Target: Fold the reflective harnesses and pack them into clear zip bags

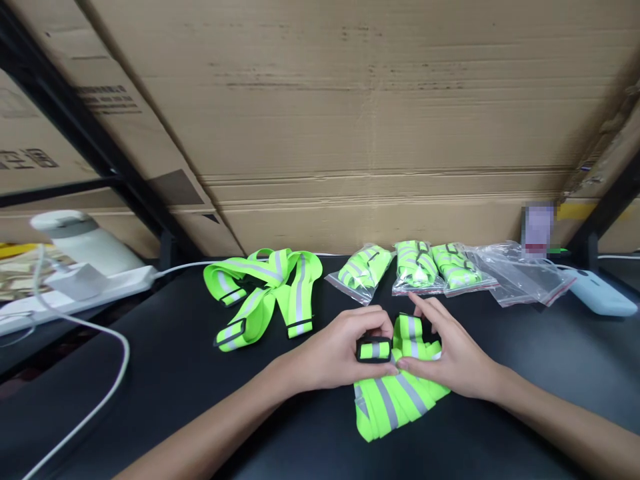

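Observation:
Both hands work a folded neon-green reflective strap bundle (395, 397) lying on the black table (175, 373) near the front centre. My left hand (337, 353) is closed, its fingers pinching a short strap end with a black buckle (374, 349). My right hand (450, 353) curls round the bundle's right side, fingers pressed on the folded straps. A loose, unfolded green reflective strap set (265, 287) lies to the left, beyond my left hand.
Three clear bags holding folded green straps (415, 270) line the table's back edge, with empty clear bags (520, 273) to their right. A white power strip (75, 287) and cable (100, 393) sit at the left. Cardboard boxes (350, 120) wall off the back. A pale device (600, 293) lies far right.

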Demonstrator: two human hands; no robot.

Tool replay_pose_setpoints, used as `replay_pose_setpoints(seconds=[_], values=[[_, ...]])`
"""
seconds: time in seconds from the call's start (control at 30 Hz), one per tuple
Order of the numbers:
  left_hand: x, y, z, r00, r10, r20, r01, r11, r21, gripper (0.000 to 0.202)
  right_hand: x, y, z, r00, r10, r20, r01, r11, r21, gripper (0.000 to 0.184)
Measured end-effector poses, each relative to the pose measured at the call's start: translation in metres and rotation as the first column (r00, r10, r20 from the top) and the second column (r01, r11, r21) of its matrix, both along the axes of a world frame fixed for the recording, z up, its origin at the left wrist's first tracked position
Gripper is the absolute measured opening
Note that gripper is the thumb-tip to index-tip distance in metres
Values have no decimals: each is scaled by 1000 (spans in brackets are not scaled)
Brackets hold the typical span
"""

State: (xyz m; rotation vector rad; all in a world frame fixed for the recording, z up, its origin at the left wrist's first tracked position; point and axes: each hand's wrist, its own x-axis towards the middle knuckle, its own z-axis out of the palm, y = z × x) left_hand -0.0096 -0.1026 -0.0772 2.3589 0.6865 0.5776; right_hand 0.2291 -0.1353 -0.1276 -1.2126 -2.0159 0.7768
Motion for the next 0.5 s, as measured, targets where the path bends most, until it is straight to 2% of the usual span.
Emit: replay_pose_setpoints(seconds=[0.2,0.3,0.43,0.5], values=[[0,-3,0,999,-43,-20,43,999,15,22,-4,-1,8,997,71,-34,-70,997,26,33],[0,-4,-1,998,-59,-25,60,998,16,19,-5,-4,9,994,101,-39,-100,995,22,23],[1,-7,-1,998,-53,-20,53,998,21,13,-4,-7,6,995,103,-19,-102,995,23,21],[2,-10,0,998,-48,-27,49,999,24,17,-4,-7,5,995,103,-21,-102,994,35,21]])
